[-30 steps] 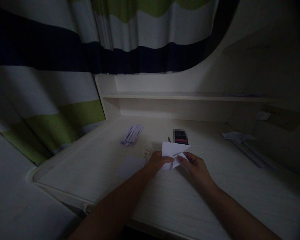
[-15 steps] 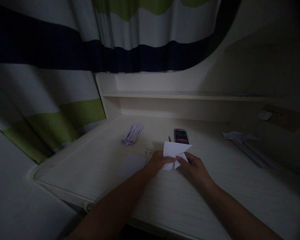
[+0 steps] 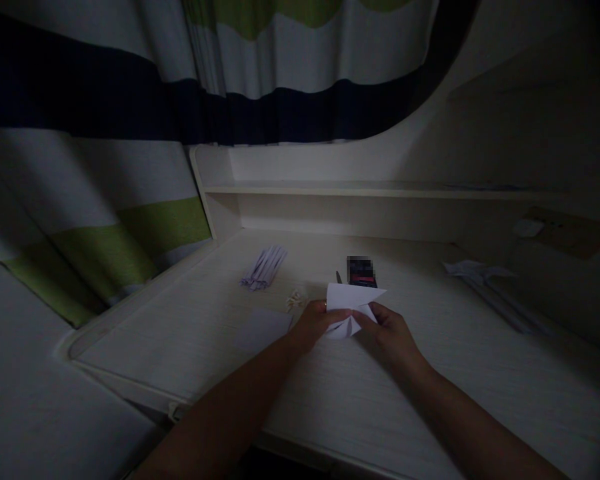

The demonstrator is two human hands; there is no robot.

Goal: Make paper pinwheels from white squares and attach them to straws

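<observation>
A white sheet of paper (image 3: 347, 295), partly folded, is held up over the desk between both my hands. My left hand (image 3: 316, 325) grips its left side, thumb pressed along the front. On the right side, my right hand (image 3: 387, 327) pinches a folded flap, and the two thumbs nearly meet at a crease low in the middle. The fingers behind the paper are hidden. Just beyond the paper lies a dark phone-like object (image 3: 361, 272), its upper part pixelated, with a thin dark tool (image 3: 339, 277) beside it.
On the white desk (image 3: 180, 320), a bundle of folded paper strips (image 3: 264, 268) lies back left, near small pale pieces (image 3: 294, 300) and a flat paper sheet (image 3: 264, 329). More folded paper (image 3: 490, 287) lies right. A shelf (image 3: 340, 190) spans the back; a striped curtain (image 3: 105, 167) hangs left.
The thumbs have shifted slightly on the paper, and the lower folds around the crease have changed shape a little. Both hands keep their hold in nearly the same place.
</observation>
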